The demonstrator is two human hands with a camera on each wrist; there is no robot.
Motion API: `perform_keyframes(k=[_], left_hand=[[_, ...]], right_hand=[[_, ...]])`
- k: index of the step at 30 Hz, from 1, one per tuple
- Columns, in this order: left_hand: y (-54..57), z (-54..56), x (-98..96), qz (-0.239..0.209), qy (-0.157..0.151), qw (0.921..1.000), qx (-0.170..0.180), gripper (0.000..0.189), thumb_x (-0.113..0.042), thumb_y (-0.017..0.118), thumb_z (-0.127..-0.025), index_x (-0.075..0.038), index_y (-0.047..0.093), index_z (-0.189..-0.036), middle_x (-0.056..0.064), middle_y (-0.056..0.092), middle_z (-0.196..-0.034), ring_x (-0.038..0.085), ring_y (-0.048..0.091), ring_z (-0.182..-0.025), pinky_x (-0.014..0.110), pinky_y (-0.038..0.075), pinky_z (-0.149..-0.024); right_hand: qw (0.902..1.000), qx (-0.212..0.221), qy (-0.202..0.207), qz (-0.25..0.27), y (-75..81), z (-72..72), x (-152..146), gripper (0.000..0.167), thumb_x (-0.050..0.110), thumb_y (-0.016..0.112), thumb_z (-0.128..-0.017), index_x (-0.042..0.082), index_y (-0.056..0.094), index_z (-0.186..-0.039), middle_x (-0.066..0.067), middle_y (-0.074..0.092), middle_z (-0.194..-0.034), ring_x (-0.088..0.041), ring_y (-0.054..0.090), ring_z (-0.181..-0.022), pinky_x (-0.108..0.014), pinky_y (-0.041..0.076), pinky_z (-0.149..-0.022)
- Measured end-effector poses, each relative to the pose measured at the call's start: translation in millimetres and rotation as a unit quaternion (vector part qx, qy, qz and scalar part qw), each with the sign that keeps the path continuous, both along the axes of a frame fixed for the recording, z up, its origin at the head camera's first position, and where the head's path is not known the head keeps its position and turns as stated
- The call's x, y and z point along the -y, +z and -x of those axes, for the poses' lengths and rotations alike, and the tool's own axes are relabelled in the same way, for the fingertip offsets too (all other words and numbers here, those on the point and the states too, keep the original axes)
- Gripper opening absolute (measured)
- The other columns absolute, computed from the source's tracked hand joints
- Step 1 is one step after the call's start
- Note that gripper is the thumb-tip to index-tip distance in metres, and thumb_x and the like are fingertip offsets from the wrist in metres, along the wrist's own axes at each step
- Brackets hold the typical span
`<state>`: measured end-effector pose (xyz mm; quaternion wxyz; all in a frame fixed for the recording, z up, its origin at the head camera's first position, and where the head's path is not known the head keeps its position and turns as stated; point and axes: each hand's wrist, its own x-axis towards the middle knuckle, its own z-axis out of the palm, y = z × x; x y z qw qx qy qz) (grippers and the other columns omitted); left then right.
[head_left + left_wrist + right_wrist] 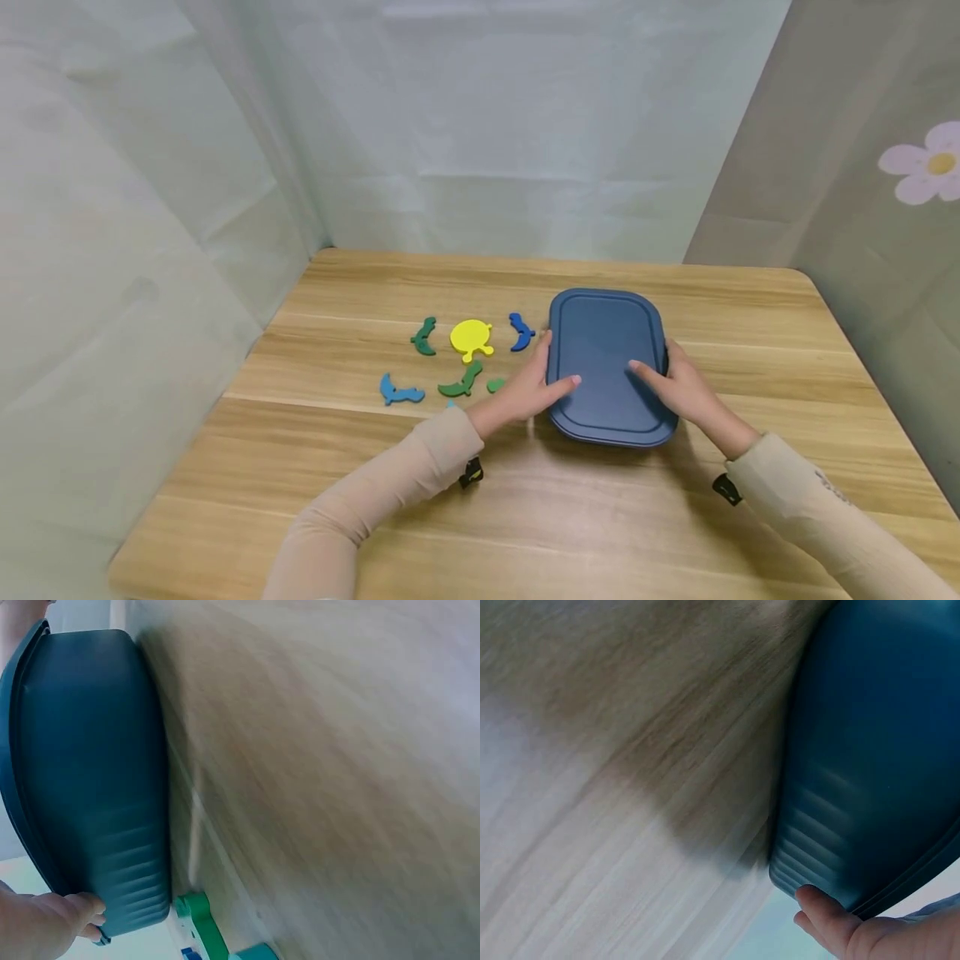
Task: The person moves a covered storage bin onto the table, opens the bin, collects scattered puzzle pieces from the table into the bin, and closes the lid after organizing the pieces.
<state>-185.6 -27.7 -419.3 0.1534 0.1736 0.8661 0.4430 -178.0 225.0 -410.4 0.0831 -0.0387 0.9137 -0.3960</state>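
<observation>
A dark blue lidded box (606, 358) stands on the wooden table, its ribbed side wall (90, 780) showing in the left wrist view. My left hand (531, 385) grips its left side, with the thumb over the lid's edge and the fingers along the side. On the opposite side my right hand (684, 390) holds it the same way, thumb on the lid. In the right wrist view, the fingers (823, 911) lie against the box's side just below the rim. What is inside the box is hidden by the lid.
Left of the box lie flat shaped pieces: a yellow rounded one (471, 337), a dark blue one (521, 332), a light blue one (401, 391), a dark green one (424, 337) and a green one (462, 380). My left forearm partly covers others. Pale curtains (510, 125) surround the table.
</observation>
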Motion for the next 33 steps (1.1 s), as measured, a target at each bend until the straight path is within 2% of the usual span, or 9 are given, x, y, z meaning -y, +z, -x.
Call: perform_keyframes(k=[6,10,16,20,26,33], left_hand=[[4.3,0.3,0.6,-0.022,0.012,0.9992,0.030,0.086,-0.041,0.053,-0.093,-0.006,0.002,-0.153,0.014,0.005,-0.160,0.028,0.014,-0.145,0.044,0.021,-0.116],[5.6,0.4,1.3,-0.027,0.012,0.9990,0.033,0.086,-0.039,0.053,-0.093,-0.004,0.001,-0.152,0.015,0.004,-0.159,0.028,0.013,-0.145,0.044,0.021,-0.116],[6.7,0.2,0.9,-0.036,0.009,0.9987,0.035,0.086,-0.037,0.053,-0.093,-0.005,-0.001,-0.152,0.014,0.001,-0.160,0.027,0.011,-0.146,0.043,0.020,-0.116],[6.0,1.3,-0.6,-0.033,0.009,0.9989,0.032,0.087,-0.037,0.054,-0.093,-0.004,-0.002,-0.152,0.016,0.001,-0.159,0.028,0.011,-0.146,0.043,0.020,-0.116],[8.6,-0.1,-3.3,-0.020,0.016,0.9988,0.042,0.100,-0.044,0.062,-0.088,-0.009,-0.005,-0.153,0.014,0.001,-0.160,0.031,0.018,-0.144,0.047,0.025,-0.114],[10.8,-1.3,-3.3,-0.013,0.005,0.9993,0.036,0.111,-0.047,0.069,-0.082,-0.009,-0.008,-0.152,0.014,-0.003,-0.160,0.034,0.022,-0.142,0.049,0.030,-0.111]], right_hand=[[1.0000,-0.003,0.004,-0.006,1.5,-0.3,0.6,0.087,0.041,0.051,-0.096,-0.016,0.007,-0.145,-0.042,0.026,-0.142,-0.052,0.033,-0.129,-0.060,0.033,-0.103],[1.0000,-0.003,0.004,-0.007,1.5,0.8,0.3,0.087,0.040,0.053,-0.095,-0.015,0.007,-0.145,-0.041,0.027,-0.142,-0.052,0.034,-0.129,-0.060,0.033,-0.103],[0.9997,0.020,0.001,-0.012,3.1,2.6,0.0,0.091,0.043,0.053,-0.094,-0.015,0.004,-0.145,-0.041,0.019,-0.146,-0.053,0.025,-0.134,-0.061,0.028,-0.106],[0.9998,0.018,-0.001,-0.006,3.4,2.5,0.0,0.090,0.040,0.054,-0.094,-0.015,0.005,-0.145,-0.041,0.020,-0.145,-0.052,0.025,-0.134,-0.061,0.028,-0.107],[1.0000,0.007,0.000,0.004,2.4,1.3,0.5,0.090,0.039,0.055,-0.094,-0.014,0.004,-0.146,-0.041,0.024,-0.144,-0.052,0.030,-0.131,-0.060,0.031,-0.105],[0.9999,0.006,0.006,0.013,2.6,-0.5,1.2,0.098,0.041,0.060,-0.090,-0.010,-0.001,-0.148,-0.039,0.024,-0.145,-0.050,0.033,-0.130,-0.060,0.034,-0.103]])
